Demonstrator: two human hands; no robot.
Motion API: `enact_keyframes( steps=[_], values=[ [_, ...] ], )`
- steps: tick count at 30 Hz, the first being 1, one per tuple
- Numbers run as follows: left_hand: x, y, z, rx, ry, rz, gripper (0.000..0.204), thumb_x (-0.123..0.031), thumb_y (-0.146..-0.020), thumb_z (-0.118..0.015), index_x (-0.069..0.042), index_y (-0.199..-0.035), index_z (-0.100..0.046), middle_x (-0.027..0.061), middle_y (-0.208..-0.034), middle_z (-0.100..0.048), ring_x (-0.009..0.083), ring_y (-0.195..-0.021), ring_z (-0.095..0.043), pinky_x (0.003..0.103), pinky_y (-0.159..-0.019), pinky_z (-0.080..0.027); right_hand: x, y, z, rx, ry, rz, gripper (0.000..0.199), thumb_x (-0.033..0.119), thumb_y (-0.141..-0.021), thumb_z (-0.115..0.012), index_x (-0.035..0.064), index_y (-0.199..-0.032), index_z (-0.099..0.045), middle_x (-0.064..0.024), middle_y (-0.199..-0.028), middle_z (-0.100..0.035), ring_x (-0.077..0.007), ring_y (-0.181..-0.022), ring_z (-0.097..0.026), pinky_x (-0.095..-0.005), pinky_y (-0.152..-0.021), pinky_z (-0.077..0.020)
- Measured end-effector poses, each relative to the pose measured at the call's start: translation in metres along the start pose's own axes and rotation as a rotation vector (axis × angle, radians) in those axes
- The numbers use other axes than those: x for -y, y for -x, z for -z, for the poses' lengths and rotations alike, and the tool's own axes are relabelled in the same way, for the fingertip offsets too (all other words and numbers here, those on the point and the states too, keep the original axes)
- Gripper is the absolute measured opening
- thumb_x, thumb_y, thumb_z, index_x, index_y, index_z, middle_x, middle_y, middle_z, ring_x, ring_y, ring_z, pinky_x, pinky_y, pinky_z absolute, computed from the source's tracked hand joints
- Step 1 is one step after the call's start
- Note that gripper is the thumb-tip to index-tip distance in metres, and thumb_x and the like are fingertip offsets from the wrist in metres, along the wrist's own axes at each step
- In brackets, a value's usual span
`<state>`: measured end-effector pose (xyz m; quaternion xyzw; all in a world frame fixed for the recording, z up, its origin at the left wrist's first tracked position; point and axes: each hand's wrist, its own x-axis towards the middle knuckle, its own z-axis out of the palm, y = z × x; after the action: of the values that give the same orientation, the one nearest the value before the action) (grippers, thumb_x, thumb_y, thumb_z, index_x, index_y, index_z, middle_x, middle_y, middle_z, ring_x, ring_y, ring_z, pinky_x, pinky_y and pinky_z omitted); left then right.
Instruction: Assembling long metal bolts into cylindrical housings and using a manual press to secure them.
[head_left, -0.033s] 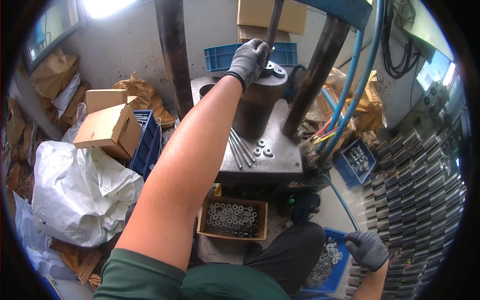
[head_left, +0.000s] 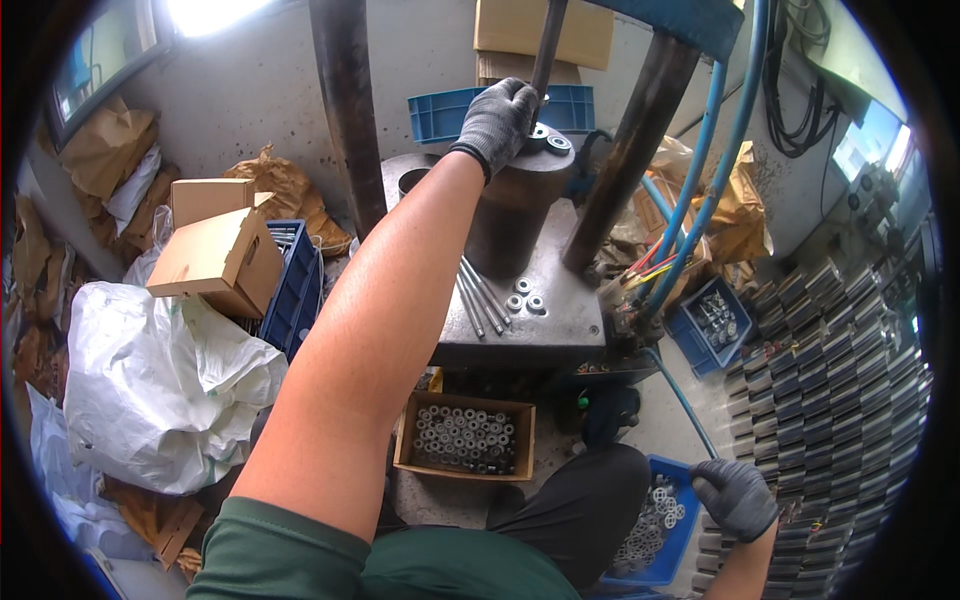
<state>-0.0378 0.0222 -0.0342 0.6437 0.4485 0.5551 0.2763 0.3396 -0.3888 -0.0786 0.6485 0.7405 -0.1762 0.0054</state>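
In a grey knit glove, my left hand [head_left: 498, 117] is closed at the lower end of a dark upright rod [head_left: 548, 45], above a thick metal cylinder [head_left: 515, 225]. What its fingers grip is hidden. Beside them, a metal ring part [head_left: 559, 144] rests on the cylinder's top. My right hand [head_left: 735, 497], gloved too, is curled around the upper end of a thin blue-green lever [head_left: 682, 403], low on the right. On the metal press table [head_left: 570, 325] lie several slim steel rods [head_left: 482, 300] and three small round metal parts [head_left: 536, 303].
Below the table, a wooden box [head_left: 405, 450] holds many round parts. A blue bin [head_left: 650, 572] of ring-shaped pieces sits by my knee; a smaller blue bin [head_left: 705, 360] is farther right. Stacked metal pieces [head_left: 810, 400] fill the right side. Cartons [head_left: 205, 255] and a white sack [head_left: 150, 390] stand left.
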Motion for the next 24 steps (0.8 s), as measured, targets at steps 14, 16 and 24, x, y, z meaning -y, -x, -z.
enact_keyframes(
  steps=[14,16,24],
  values=[
    [-0.001,0.000,0.002,-0.010,-0.026,0.004,0.031,-0.027,-0.103,-0.054,-0.003,-0.115,-0.069,0.0060,-0.089,-0.070,0.0135,-0.080,-0.066,0.029,-0.079,-0.053,0.006,-0.004,0.002,-0.307,-0.138,0.033,0.020,0.010,-0.087,-0.073,0.0011,-0.105,-0.075,-0.0210,-0.092,-0.073,-0.0366,-0.081,-0.073,-0.0405,-0.074,-0.0581],
    [-0.002,0.001,0.002,-0.005,0.001,0.002,0.031,-0.027,-0.103,-0.054,-0.003,-0.114,-0.069,0.0062,-0.089,-0.070,0.0137,-0.081,-0.066,0.030,-0.079,-0.053,0.013,-0.002,0.007,-0.208,-0.125,-0.014,0.020,0.009,-0.087,-0.072,-0.0006,-0.104,-0.075,-0.0208,-0.090,-0.074,-0.0364,-0.083,-0.073,-0.0407,-0.076,-0.0575],
    [-0.001,0.001,0.003,-0.015,-0.031,-0.010,0.031,-0.025,-0.103,-0.054,-0.001,-0.114,-0.069,0.0068,-0.089,-0.070,0.0139,-0.080,-0.065,0.029,-0.079,-0.053,0.010,-0.007,0.004,-0.223,-0.082,-0.022,0.020,0.011,-0.088,-0.072,0.0017,-0.105,-0.075,-0.0213,-0.093,-0.074,-0.0363,-0.085,-0.073,-0.0409,-0.077,-0.0585]
  ],
)
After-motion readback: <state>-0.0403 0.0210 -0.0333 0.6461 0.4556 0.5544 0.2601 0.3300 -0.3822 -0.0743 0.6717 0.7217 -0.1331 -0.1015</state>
